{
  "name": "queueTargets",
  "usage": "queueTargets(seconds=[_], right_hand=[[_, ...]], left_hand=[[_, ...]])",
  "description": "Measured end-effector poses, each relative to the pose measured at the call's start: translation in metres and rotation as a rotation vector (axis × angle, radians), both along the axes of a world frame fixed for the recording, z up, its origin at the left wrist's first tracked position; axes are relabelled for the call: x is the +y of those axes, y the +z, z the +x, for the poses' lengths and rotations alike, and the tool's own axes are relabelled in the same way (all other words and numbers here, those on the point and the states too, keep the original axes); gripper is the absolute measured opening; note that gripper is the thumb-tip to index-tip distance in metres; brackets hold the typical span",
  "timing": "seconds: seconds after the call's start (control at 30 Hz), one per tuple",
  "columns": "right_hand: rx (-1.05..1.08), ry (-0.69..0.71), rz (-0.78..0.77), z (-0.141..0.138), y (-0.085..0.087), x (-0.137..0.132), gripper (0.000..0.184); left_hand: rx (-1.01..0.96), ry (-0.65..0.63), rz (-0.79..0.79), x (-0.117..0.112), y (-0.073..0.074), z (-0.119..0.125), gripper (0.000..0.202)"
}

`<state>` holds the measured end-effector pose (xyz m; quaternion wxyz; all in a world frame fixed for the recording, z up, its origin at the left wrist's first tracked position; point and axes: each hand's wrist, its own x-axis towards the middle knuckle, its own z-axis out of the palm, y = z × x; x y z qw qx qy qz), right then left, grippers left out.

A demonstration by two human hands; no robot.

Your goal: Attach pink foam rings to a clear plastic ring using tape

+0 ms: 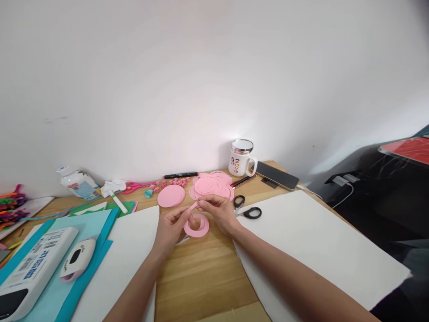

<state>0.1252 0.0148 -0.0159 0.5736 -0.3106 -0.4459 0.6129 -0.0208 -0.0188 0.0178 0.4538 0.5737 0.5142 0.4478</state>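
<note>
Between my hands a narrow pink paper strip (193,207) is stretched, and its curled end hangs below as a pink paper spiral (203,230). My left hand (171,226) pinches the strip between thumb and fingers. On the other side, my right hand (219,212) is closed with thumb and forefinger on the strip's upper end. Just behind the fingers lie a heap of cut pink paper circles (211,184) and a neat stack of pink discs (171,196). Black-handled scissors (252,213) rest right of my right hand, their blades partly hidden.
White sheets (311,241) lie at both sides of the wooden table (197,281). At the back stand a white mug (237,163) and a phone (276,175). Small rolled pink pieces (177,181) lie near a black marker (181,175). Leftward are a bottle (80,182) and blue paper (90,223).
</note>
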Motion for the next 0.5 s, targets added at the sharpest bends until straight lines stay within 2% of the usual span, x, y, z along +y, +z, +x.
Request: queueTargets(seconds=[0.13,0.33,0.5], right_hand=[[-0.002,0.050,0.020,0.0007,-0.0019,0.0008,0.023],[0.029,-0.052,0.014,0.0011,-0.0024,0.0024,0.019],[0.035,-0.072,-0.016,0.0006,-0.0027,0.0034,0.017]], left_hand=[[-0.024,-0.006,-0.012,0.0010,-0.0001,-0.0020,0.027],[-0.093,-0.051,-0.031,0.0032,-0.0067,-0.0042,0.028],[-0.199,-0.082,-0.063,0.0026,-0.0071,-0.0038,0.029]])
